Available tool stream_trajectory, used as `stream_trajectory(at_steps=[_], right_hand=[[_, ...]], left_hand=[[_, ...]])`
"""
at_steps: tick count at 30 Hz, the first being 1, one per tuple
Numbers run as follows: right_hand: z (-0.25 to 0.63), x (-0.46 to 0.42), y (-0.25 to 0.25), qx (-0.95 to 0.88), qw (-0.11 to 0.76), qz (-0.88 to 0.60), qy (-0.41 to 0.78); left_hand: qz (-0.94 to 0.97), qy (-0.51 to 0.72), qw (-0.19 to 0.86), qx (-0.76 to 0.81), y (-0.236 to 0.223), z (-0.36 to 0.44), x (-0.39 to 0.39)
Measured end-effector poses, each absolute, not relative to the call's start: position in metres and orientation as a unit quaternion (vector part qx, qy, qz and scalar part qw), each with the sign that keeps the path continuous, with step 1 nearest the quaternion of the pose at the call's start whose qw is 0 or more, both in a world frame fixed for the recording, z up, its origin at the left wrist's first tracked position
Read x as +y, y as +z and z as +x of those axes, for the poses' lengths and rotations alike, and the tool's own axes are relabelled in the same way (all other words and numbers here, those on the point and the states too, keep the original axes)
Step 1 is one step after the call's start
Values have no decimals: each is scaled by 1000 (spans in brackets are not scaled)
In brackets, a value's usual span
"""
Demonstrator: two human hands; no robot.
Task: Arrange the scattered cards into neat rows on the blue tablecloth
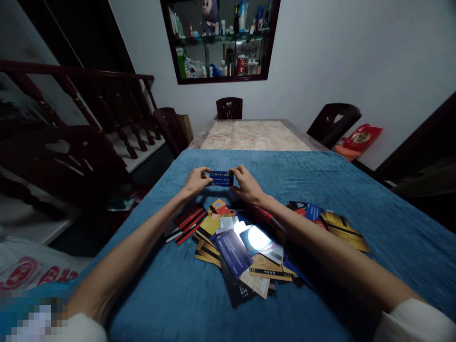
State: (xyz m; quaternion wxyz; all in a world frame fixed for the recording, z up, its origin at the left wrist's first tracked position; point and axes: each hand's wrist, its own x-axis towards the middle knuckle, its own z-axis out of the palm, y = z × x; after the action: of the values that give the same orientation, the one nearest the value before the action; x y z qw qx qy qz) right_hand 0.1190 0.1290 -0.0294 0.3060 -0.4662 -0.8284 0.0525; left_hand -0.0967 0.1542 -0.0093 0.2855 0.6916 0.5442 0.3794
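The left hand [196, 183] pinches the left end of a dark blue card [221, 178], its thumb and forefinger slightly parted at the card's edge. The right hand [247, 184] grips the other end likewise, thumb low and forefinger near the upper corner. The card lies level between the two hands, beyond a loose heap of cards [233, 251] on the blue cloth [160, 285] covering the worktop's [249, 133] near part. Whether the held card touches the cloth, I cannot tell. A bright glare whitens one heaped card.
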Motion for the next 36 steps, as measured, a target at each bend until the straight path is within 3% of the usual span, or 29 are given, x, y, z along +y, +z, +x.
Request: stream_trajectory(at_steps=[16,36], right_hand=[[85,170,-41,-826,178,-526,93],[86,196,-58,-800,153,-559,152]], left_hand=[[754,231,108,605,-32,-115,186],[779,123,56,612,-31,-102,189]])
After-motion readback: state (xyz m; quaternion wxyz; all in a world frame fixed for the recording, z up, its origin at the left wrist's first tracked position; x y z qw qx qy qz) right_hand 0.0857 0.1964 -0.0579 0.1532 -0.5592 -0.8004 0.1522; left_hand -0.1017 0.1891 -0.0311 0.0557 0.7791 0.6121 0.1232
